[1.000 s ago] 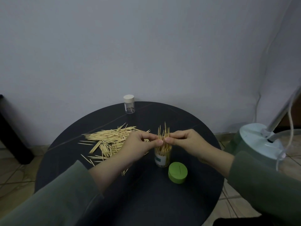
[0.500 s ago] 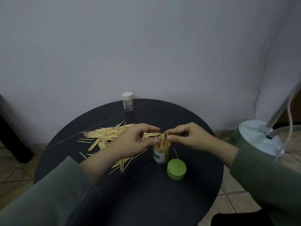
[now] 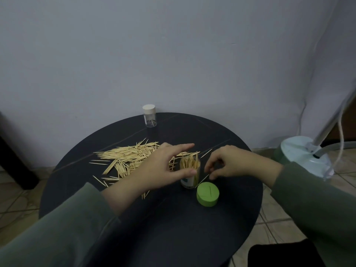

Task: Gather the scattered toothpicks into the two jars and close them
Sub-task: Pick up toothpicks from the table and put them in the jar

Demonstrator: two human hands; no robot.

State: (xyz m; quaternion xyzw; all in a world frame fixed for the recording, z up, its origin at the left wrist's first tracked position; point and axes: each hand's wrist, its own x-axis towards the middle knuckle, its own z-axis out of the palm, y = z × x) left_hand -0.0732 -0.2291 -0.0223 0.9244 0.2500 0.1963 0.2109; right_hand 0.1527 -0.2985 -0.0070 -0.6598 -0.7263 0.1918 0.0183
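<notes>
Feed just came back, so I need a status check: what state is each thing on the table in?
Near jar: upright, uncapped, packed with toothpicks.
Green lid: off, lying beside that jar.
Far jar: upright, white cap on, almost empty.
Toothpick pile: still scattered.
Left hand: open, thumb against near jar.
Right hand: curled, grip unclear.

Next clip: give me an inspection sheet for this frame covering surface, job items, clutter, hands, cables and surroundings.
Surface: round dark table, pale seam lines across it.
Job items: open jar upright, packed with toothpicks; green lid off, beside it; scattered toothpicks heaped on the table's left; small clear jar, white cap on, at the far edge, nearly empty.
Clutter: nothing seen.
Hands: left hand open, thumb touching the open jar; right hand curled over a stray toothpick by the jar, grip unclear.
Cables: pale cord hanging by the fan stand.
Surroundings: plain wall, tiled floor, pale green fan base on the right.
</notes>
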